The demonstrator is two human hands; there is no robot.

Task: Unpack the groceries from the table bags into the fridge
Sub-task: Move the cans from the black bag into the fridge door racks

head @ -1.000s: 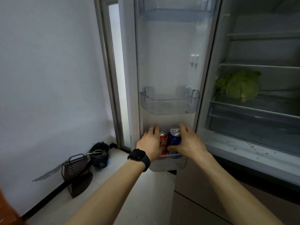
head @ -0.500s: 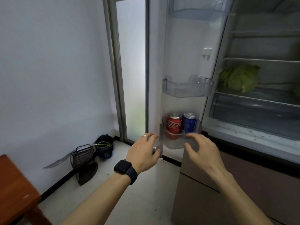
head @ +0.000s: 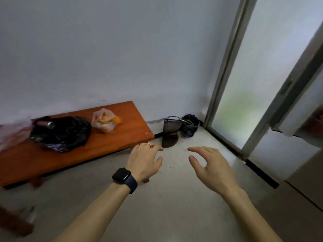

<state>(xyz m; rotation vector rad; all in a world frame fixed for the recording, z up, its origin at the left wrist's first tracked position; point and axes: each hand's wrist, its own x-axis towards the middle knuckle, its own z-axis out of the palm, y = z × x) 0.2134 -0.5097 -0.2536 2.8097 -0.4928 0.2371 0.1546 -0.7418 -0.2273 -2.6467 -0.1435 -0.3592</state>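
A low orange-brown table (head: 111,144) stands against the wall on the left. On it lie a black plastic bag (head: 64,133) with a dark can (head: 45,124) showing at its mouth, a clear bag of orange fruit (head: 104,123), and a blurred pinkish bag (head: 12,135) at the left edge. My left hand (head: 146,160), with a watch and a ring, hovers empty over the floor off the table's right corner, fingers relaxed. My right hand (head: 208,165) hangs beside it, also empty and loosely spread. The fridge door's edge (head: 297,84) shows at the right.
A dark mesh rack (head: 170,132) and a dark bag with a plant (head: 189,124) sit in the floor corner. A frosted glass door (head: 258,72) fills the right side. A wooden stool corner (head: 12,222) is at the lower left. Pale floor lies under my hands.
My hands let go of the two cans in the door bin and pulled back. My view has swung left from the fridge to the table with the bags.
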